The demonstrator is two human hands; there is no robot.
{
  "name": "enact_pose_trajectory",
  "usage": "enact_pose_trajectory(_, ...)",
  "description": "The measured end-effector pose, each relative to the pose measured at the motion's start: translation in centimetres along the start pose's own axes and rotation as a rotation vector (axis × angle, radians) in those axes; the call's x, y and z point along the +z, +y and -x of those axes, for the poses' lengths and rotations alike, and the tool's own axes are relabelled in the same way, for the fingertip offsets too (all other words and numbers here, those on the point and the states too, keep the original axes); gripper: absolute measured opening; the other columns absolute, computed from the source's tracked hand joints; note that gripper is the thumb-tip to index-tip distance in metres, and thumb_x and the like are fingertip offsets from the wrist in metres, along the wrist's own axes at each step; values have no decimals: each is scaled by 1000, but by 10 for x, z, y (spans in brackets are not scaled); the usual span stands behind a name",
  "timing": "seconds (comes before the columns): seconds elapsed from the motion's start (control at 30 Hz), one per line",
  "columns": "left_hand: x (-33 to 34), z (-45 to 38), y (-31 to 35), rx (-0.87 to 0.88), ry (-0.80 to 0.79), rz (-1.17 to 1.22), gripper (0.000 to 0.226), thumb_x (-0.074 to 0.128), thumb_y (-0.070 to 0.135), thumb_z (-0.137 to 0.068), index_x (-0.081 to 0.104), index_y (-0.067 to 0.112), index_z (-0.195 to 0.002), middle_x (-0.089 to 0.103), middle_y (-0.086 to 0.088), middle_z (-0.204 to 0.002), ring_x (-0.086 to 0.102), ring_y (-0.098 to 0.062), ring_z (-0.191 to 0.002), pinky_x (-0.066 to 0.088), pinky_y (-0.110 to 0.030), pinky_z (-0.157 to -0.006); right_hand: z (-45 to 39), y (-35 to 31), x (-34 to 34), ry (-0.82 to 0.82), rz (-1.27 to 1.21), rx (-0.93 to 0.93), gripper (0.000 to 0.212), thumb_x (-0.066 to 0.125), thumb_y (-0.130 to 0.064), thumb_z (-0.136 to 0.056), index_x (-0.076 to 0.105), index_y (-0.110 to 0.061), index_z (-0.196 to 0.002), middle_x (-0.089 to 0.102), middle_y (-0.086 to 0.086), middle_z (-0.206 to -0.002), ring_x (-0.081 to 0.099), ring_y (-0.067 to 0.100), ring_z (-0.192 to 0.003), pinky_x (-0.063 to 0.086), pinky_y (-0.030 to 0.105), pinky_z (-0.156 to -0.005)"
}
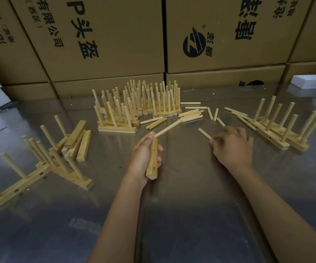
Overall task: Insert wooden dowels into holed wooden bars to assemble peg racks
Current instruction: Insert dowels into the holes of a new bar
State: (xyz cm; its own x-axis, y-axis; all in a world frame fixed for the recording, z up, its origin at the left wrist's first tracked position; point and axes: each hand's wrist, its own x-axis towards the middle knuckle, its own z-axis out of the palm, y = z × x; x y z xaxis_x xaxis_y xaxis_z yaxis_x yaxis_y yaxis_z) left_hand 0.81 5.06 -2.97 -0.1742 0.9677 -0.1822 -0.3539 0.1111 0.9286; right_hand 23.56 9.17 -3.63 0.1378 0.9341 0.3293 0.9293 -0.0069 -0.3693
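My left hand [142,158] grips a holed wooden bar [152,158] above the middle of the steel table, its long side pointing away from me. One dowel [168,128] sticks out of the bar's far end, slanting up to the right. Two empty holes show on the bar's side. My right hand [233,147] holds dowels, with one dowel [204,134] poking out to the left from its fingers and another [220,122] behind it. Loose dowels [191,113] lie on the table beyond both hands.
Finished peg racks [140,103] crowd the table's far middle. More racks lie at the right [282,130] and the left [39,168], beside loose bars [79,141]. Cardboard boxes [106,44] wall the back. White foam pieces [311,81] sit at both far corners.
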Motion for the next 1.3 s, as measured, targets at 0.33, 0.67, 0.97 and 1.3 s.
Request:
enact_pose_trajectory(0.33, -4, -5, 0, -27, 13, 105, 19, 45, 26, -106, 62, 19, -112, 58, -2, -64, 45, -10, -41, 35, -17, -34, 40, -58, -21, -211, -600, -433, 30, 53, 1, -93, 73, -17, -105, 56, -16, -81, 50, 1, -77, 35, 8, -68)
enact_pose_trajectory(0.67, -4, -5, 0, -15, -11, 45, 21, 46, 28, -105, 62, 18, -115, 58, -4, -67, 45, -10, -42, 32, -17, -35, 56, -71, -20, -168, -628, -476, 21, 59, -7, -94, 74, -14, -107, 48, -9, -80, 44, -2, -73, 32, 11, -65)
enact_pose_trajectory(0.97, -3, -4, -5, -4, -68, -49, 31, 50, 31, -103, 63, 22, -130, 60, -2, -62, 47, -11, -42, 35, -19, -35, 62, -75, -14, -100, -559, -540, 19, 63, -14, -92, 76, -19, -105, 47, -12, -71, 45, 1, -69, 30, 11, -60)
enact_pose_trajectory(1.3, -1, -3, -8, 25, -9, -147, 34, 52, 35, -102, 62, 22, -132, 61, -5, -71, 49, -10, -41, 37, -21, -36, 64, -78, -9, -210, -656, -340, 14, 64, -22, -92, 78, -24, -90, 73, -6, -78, 67, 16, -77, 56, 43, -75)
